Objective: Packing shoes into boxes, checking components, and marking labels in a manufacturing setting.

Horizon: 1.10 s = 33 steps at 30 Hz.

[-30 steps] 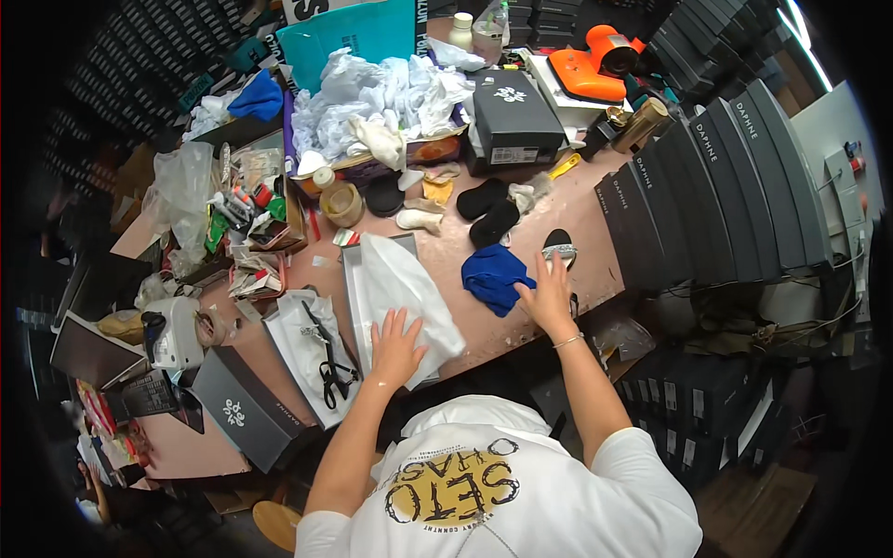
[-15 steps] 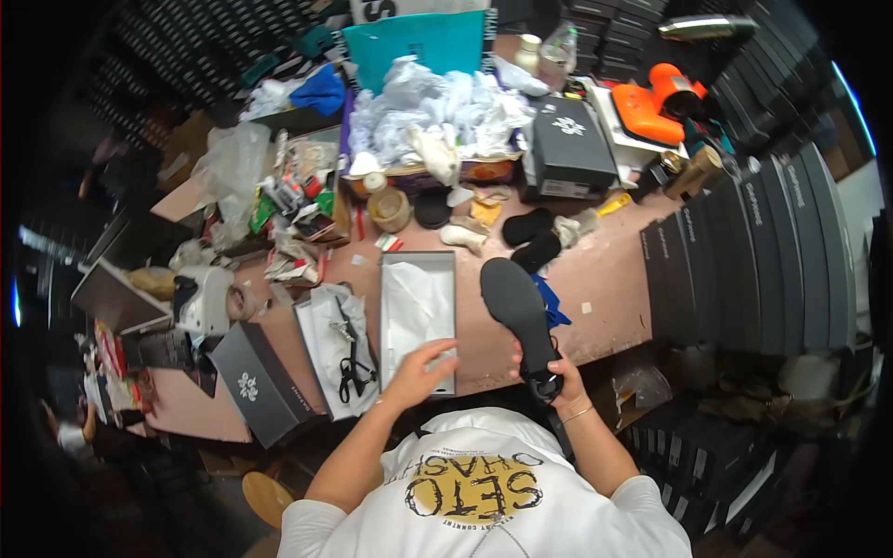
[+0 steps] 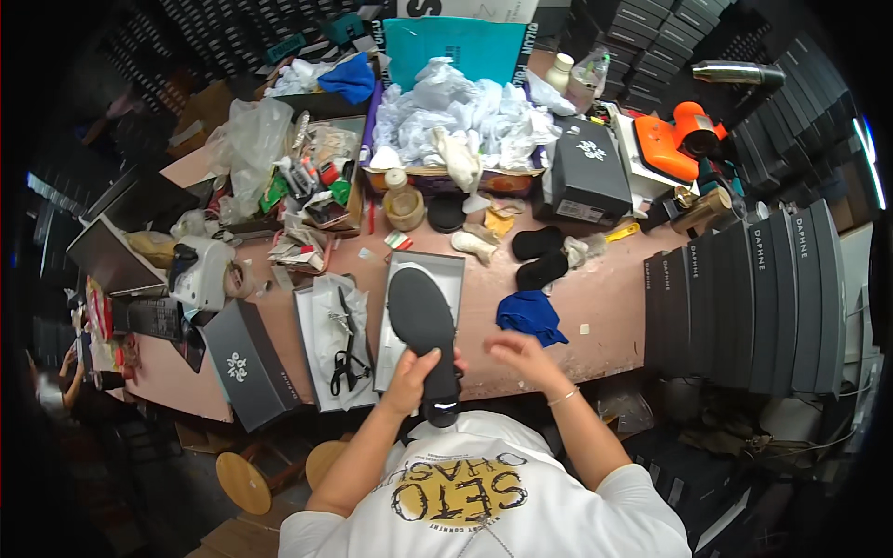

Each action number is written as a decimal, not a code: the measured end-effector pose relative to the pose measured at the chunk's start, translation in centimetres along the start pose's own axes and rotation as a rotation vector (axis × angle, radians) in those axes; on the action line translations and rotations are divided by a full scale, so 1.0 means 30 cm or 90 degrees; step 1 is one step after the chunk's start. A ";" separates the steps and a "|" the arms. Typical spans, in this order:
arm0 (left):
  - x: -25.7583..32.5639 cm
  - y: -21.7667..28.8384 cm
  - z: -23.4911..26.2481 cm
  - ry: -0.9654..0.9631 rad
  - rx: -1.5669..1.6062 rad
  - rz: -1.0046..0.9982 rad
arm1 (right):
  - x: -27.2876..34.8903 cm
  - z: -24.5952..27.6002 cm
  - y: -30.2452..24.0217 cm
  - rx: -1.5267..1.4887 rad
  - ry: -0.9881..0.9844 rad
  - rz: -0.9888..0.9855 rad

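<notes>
My left hand (image 3: 416, 379) grips a dark shoe (image 3: 423, 312), its flat grey-black sole turned up and its heel end toward me. The shoe hangs over an open grey shoebox (image 3: 452, 270) lined with white paper, hiding much of it. My right hand (image 3: 524, 358) is empty, fingers apart, just in front of a crumpled blue cloth (image 3: 530, 316). Left of the shoebox, a strappy black sandal (image 3: 346, 367) lies on white paper in a shallow box part (image 3: 309, 358).
A grey box lid (image 3: 256, 372) leans at the left. Black pads (image 3: 539, 270), a glue jar (image 3: 403, 206) and a carton of crumpled paper (image 3: 456, 179) stand farther back. Stacked shoeboxes (image 3: 753, 307) line the right side. An orange device (image 3: 670, 149) sits at the back right.
The shoe has passed from my right hand to my left and moved left over the open shoebox. My right hand is free, and the blue cloth lies uncovered.
</notes>
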<state>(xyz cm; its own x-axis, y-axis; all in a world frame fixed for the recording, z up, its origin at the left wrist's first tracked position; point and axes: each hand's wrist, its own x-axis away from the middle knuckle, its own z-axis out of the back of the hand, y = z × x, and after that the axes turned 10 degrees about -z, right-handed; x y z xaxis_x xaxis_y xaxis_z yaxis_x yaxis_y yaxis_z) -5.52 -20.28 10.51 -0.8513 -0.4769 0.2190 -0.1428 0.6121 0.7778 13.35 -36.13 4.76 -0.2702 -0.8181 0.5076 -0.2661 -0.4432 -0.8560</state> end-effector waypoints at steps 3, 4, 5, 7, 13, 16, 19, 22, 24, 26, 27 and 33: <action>0.005 0.020 0.006 -0.009 -0.008 0.067 | -0.087 0.225 -0.088 0.567 0.394 0.238; 0.005 0.017 0.005 -0.016 -0.028 0.086 | -0.125 0.282 -0.110 0.689 0.398 0.268; 0.004 0.013 -0.010 -0.018 -0.043 0.109 | -0.169 0.334 -0.106 0.879 0.406 0.263; -0.008 0.002 -0.051 -0.015 -0.076 0.155 | -0.254 0.437 -0.036 1.022 0.363 0.299; -0.039 -0.034 -0.070 0.021 -0.049 0.118 | -0.320 0.552 -0.014 0.956 0.144 0.185; -0.063 -0.051 -0.061 0.062 -0.056 0.102 | -0.306 0.507 -0.139 0.755 0.140 0.200; -0.102 -0.048 -0.083 0.063 -0.108 0.096 | -0.342 0.402 -0.269 0.507 0.139 0.243; -0.137 -0.050 -0.102 0.057 -0.123 0.090 | -0.502 0.253 -0.285 0.590 0.163 0.354; -0.134 -0.063 -0.101 0.067 -0.109 0.075 | -0.669 0.180 -0.273 0.617 0.217 0.433; -0.128 -0.069 -0.088 0.075 -0.117 0.045 | -0.807 0.141 -0.276 0.653 0.239 0.387; -0.129 -0.057 -0.082 0.067 -0.135 0.041 | -0.874 0.144 -0.256 0.674 0.276 0.397; -0.094 -0.024 -0.034 0.057 -0.159 0.043 | -0.964 0.167 -0.189 0.804 0.344 0.347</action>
<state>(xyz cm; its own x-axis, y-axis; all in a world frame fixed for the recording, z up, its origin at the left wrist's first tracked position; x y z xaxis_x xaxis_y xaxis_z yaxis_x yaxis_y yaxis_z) -2.49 -20.02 9.94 -0.8046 -0.5015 0.3182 0.0512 0.4751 0.8784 27.31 -11.77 -5.55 -0.4497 -0.8775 -0.1668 0.8661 -0.3828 -0.3215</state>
